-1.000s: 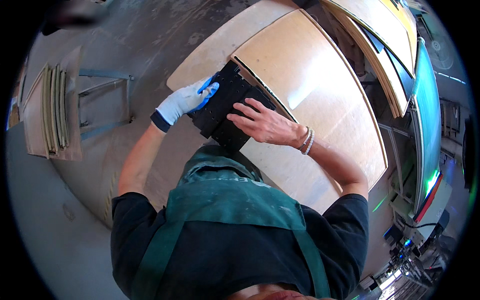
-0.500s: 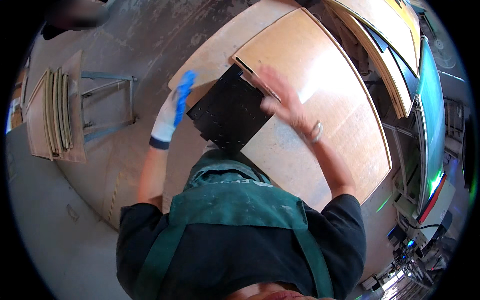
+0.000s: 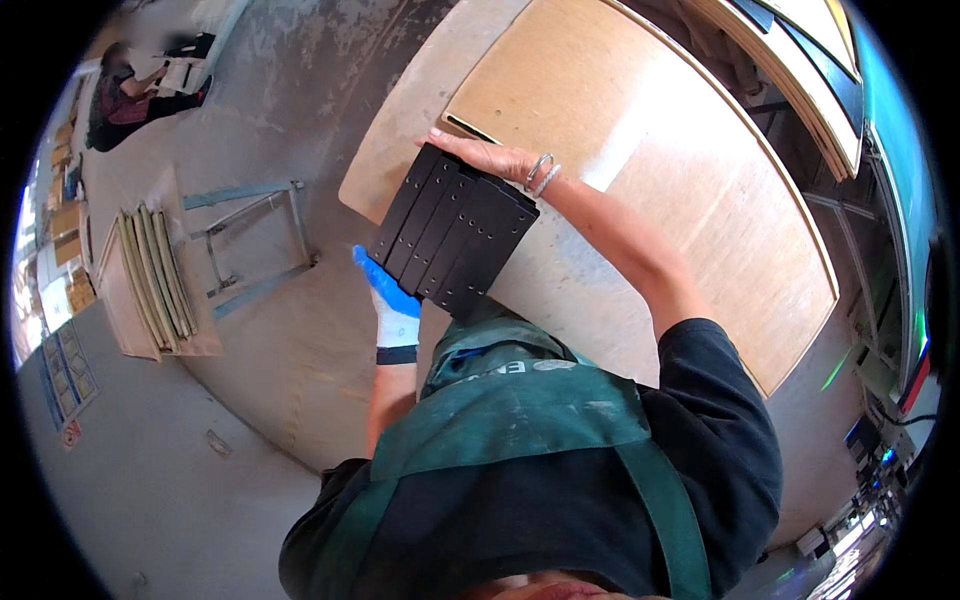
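Several flat black plates with small holes (image 3: 455,235) lie in an overlapping, stepped stack at the near left edge of the work table. My left hand (image 3: 390,295), in a white glove with blue-coated fingers, holds the stack's lower left edge, its thumb side hidden. Along the opposite, upper edge presses my bare right hand (image 3: 485,155), a bracelet and a band at its wrist. Its fingers run along that edge, so the stack is held between both hands. A large tan board (image 3: 690,200) lies on the table just right of the plates.
Left of me, a low stand (image 3: 250,195) with blue-grey legs is next to several leaning padded panels (image 3: 155,275). More stacked boards (image 3: 800,90) rise at the far right beside a teal panel (image 3: 900,180). A co-worker (image 3: 130,95) sits at the far left.
Both hands were apart from the plates, the right one blurred above their upper edge. Now they have closed in on opposite edges, and the plates look more squared together. The view has shifted.
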A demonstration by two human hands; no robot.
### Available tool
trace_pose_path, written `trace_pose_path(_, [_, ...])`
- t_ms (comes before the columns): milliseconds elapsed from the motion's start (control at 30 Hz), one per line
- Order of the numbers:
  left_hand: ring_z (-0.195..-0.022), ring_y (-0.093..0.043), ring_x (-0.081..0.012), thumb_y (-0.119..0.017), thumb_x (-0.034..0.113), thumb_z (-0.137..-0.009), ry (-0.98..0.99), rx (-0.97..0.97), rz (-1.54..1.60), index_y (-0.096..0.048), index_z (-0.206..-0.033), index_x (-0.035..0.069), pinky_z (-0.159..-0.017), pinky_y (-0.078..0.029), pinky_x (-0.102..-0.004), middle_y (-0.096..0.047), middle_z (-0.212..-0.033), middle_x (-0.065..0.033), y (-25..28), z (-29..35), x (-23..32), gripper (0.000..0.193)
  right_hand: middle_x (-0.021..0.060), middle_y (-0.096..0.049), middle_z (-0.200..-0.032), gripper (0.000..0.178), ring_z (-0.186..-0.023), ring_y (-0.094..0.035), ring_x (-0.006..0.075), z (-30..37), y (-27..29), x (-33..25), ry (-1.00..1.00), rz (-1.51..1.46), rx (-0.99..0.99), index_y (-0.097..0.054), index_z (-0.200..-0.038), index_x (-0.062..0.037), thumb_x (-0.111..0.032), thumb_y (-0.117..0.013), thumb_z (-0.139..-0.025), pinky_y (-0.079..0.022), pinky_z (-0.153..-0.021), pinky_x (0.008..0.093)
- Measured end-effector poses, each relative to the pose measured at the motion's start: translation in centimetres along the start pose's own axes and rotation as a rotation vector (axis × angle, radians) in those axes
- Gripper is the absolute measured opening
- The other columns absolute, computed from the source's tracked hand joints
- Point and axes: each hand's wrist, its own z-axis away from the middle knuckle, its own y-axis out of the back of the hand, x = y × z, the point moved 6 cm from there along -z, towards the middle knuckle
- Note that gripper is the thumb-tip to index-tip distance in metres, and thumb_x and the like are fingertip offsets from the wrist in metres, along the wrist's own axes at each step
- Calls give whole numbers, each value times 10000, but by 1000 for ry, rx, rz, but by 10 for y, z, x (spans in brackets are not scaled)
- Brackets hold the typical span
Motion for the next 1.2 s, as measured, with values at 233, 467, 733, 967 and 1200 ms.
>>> trace_pose_path(233, [-1351, -491, -322, -232, 616, -1030, 30, -5, 35, -463, -1488, 88, -1139, -389, -486, -493, -1503, -123, -9, -7, 1, 736, 104, -180, -1663, 700, -1546, -124, 214, -9, 1, 23, 112, 144, 8, -237, -1575, -19, -515, -162, -1087, -85, -1268, 337])
trace_pose_path(467, [-1304, -531, -331, -285, 594, -1034, 12, -36, 77, -479, -1464, 60, -1124, -417, -475, -525, -1462, -141, 7, -10, -3, 713, 101, -180, -1664, 722, -1544, -135, 205, 9, 15, 23, 96, 109, 60, -238, -1581, -44, -554, -171, -1074, -107, -1266, 345])
trace_pose_path(733, [-1323, -514, -347, -372, 442, -1061, -524, -443, -1319, -425, -1494, 65, -1124, -426, -493, -480, -1494, -172, -11, 34, -60, 576, 113, -291, -1626, 854, -1521, -224, 256, 76, 25, 53, 201, -17, 135, -330, -1557, -67, -702, -187, -1004, -167, -1252, 373])
trace_pose_path(967, [-1309, -529, -319, -367, 316, -1082, -578, -507, -1372, -410, -1487, 17, -1101, -455, -471, -487, -1482, -182, -25, 33, -55, 505, 136, -190, -1651, 843, -1537, -167, 237, 78, 6, 64, 108, -55, 129, -232, -1573, -29, -652, -120, -1016, -174, -1267, 358])
trace_pose_path(1200, [-1342, -493, -306, -550, 364, -974, 22, -258, -279, -473, -1455, 62, -1123, -404, -450, -509, -1462, -166, -20, 38, -50, 574, 177, -278, -1617, 809, -1513, -241, 256, 81, 3, 59, 34, -133, 232, -327, -1534, 13, -625, -237, -1044, -188, -1249, 355])
